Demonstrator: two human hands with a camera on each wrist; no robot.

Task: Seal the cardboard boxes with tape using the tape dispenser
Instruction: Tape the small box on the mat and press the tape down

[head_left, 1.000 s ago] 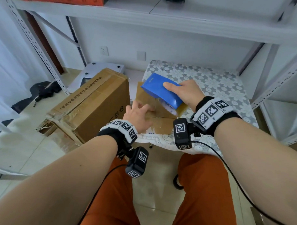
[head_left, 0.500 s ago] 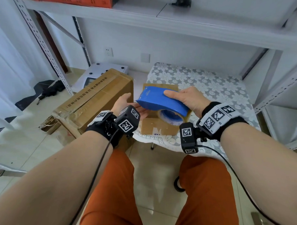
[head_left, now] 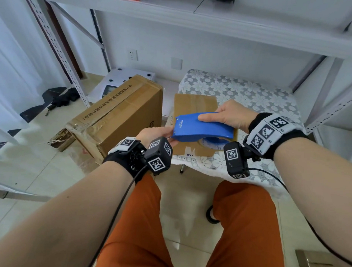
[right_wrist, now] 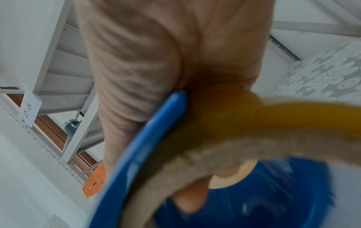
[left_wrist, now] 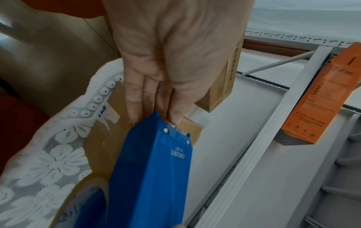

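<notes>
A blue tape dispenser (head_left: 203, 128) with a roll of brownish tape (head_left: 212, 141) hovers over the near edge of a small cardboard box (head_left: 194, 102), whose top seam carries a strip of tape. My right hand (head_left: 229, 115) grips the dispenser from above at its rear, thumb on top. My left hand (head_left: 155, 132) reaches palm-up to the dispenser's front end. In the left wrist view my left hand (left_wrist: 171, 61) pinches the nose of the dispenser (left_wrist: 152, 169) by the cutter with thumb and straight fingers; the fingertips are hidden. A large cardboard box (head_left: 120, 115) stands on the floor at left.
The small box lies on a low table under a lace cloth (head_left: 252, 92). A grey floor scale (head_left: 121, 79) sits behind the large box, and a black object (head_left: 58, 97) lies on the tiles. White rack uprights (head_left: 54, 45) flank both sides. An orange carton (left_wrist: 320, 95) is on the shelf.
My right hand lifted the dispenser off the box top and drew it toward me. My left hand left the box, turned palm-up and took hold of the dispenser's front end.
</notes>
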